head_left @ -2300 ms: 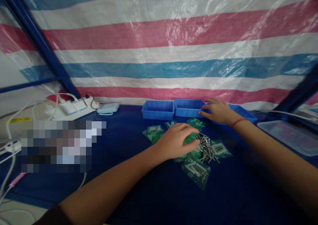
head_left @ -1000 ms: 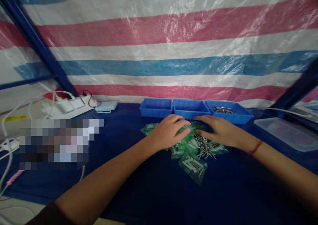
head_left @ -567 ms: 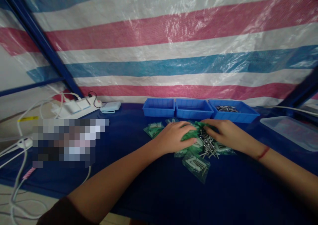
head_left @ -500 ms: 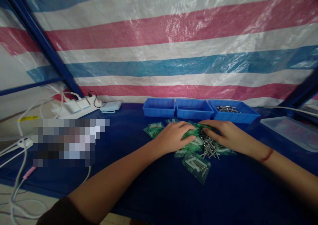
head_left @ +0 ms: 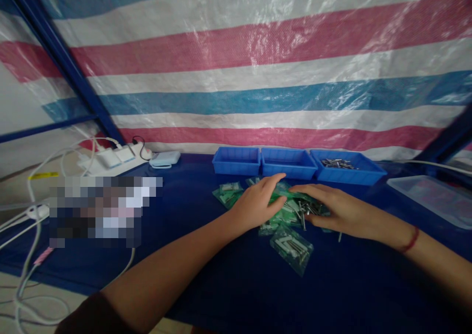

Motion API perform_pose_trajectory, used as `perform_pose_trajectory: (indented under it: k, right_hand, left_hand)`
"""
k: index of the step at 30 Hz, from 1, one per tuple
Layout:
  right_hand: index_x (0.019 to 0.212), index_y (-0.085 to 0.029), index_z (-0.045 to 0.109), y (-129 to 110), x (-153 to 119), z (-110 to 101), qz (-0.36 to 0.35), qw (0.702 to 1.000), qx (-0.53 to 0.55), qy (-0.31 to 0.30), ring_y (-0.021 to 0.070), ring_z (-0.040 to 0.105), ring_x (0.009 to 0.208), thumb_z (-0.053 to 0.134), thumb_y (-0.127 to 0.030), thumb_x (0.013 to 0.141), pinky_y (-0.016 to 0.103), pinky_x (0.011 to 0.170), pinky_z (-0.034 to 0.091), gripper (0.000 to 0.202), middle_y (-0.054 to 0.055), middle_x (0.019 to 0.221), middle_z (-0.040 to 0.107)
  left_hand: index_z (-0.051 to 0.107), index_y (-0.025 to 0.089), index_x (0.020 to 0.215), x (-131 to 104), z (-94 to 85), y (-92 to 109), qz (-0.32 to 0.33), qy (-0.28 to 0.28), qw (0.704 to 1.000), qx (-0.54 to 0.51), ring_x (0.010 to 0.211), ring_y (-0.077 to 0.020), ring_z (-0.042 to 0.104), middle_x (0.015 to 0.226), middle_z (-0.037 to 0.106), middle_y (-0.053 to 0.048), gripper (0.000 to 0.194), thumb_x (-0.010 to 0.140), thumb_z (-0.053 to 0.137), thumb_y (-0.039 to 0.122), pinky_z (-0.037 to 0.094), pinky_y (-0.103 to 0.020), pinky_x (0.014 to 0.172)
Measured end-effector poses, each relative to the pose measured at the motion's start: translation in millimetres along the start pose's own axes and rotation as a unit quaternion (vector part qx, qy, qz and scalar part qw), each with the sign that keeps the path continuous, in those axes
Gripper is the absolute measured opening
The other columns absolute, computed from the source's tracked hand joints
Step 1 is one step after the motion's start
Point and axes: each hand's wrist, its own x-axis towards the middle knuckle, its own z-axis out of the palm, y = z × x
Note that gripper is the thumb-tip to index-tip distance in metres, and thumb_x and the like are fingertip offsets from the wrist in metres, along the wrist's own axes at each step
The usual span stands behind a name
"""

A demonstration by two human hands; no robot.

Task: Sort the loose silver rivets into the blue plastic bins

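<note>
A heap of green-and-clear plastic packets (head_left: 278,221) lies on the blue table, with loose metal screws (head_left: 308,207) on its right side. My left hand (head_left: 260,201) rests over the left of the heap, its fingers stretched out and its thumb apart. Cupped around the screws is my right hand (head_left: 330,206), thumb and fingers wide apart on either side of them; no firm grip shows. Nearest me lies one clear packet (head_left: 292,248) with screws and pale plugs inside. A single screw (head_left: 339,236) pokes out below my right hand.
Three blue bins (head_left: 238,161) stand in a row behind the heap; the right bin (head_left: 368,169) contains screws. A translucent lid or tray (head_left: 431,201) lies at the right. A power strip (head_left: 114,159) with cables and a light-blue device (head_left: 164,159) are at the left.
My left hand has lifted and straightened its fingers. My right thumb has come toward me around the screws, and the screw pile has been pushed together and away from me.
</note>
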Motion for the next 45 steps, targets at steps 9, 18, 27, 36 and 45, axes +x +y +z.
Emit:
perform_pose_trajectory:
  k: [9,18,27,36,45]
  right_hand:
    - [0.12,-0.025,0.054,1,3,5,-0.001,0.998,-0.004,0.057,0.019,0.065,0.088,0.048,-0.02,0.084,0.032,0.076,0.053,0.038,0.005,0.105,0.067]
    - [0.131,-0.025,0.047,-12,-4,-26,0.021,0.999,0.021,-0.042,0.026,0.057,0.11,0.058,-0.044,0.079,0.04,0.091,0.049,0.056,0.008,0.125,0.058]
    - [0.143,-0.031,0.025,-36,-107,-5,0.101,0.985,-0.107,0.093,0.0418,0.052,0.113,0.067,-0.055,0.064,0.056,0.075,0.056,0.093,0.013,0.139,0.042]
    - [0.115,-0.044,0.057,-78,-114,17,0.073,0.987,-0.014,0.145,0.0226,0.068,0.08,0.043,-0.029,0.087,0.039,0.061,0.061,0.035,0.001,0.093,0.069]
    - [0.092,-0.022,0.062,-49,-76,6,0.068,0.986,-0.014,0.153,0.0234,0.058,0.094,0.047,-0.028,0.088,0.042,0.083,0.049,0.016,0.008,0.098,0.062]
  left_hand:
    - [0.03,0.018,0.135,-1,-2.9,4,0.023,-0.023,0.999,0.009,0.12,-0.0241,0.049,0.131,0.049,-0.014,0.054,0.088,0.05,0.034,0.043,-0.04,0.1]
    - [0.047,0.026,0.126,-2,-4.9,8,0.088,-0.051,0.99,0.093,0.129,-0.0289,0.035,0.141,0.039,-0.009,0.043,0.087,0.05,0.043,0.031,-0.051,0.105]
    - [0.054,0.025,0.119,1,-7.0,9,0.076,-0.096,0.988,0.093,0.122,-0.0247,0.046,0.13,0.052,-0.007,0.034,0.09,0.046,0.041,0.036,-0.046,0.1]
    - [0.054,0.023,0.119,1,-7.2,11,0.09,-0.092,0.985,0.117,0.118,-0.0219,0.049,0.127,0.054,-0.008,0.034,0.09,0.047,0.038,0.038,-0.04,0.098]
    - [0.049,0.026,0.125,-6,-6.8,20,0.097,-0.067,0.974,0.195,0.126,-0.0243,0.04,0.133,0.048,-0.007,0.038,0.092,0.041,0.044,0.031,-0.046,0.103]
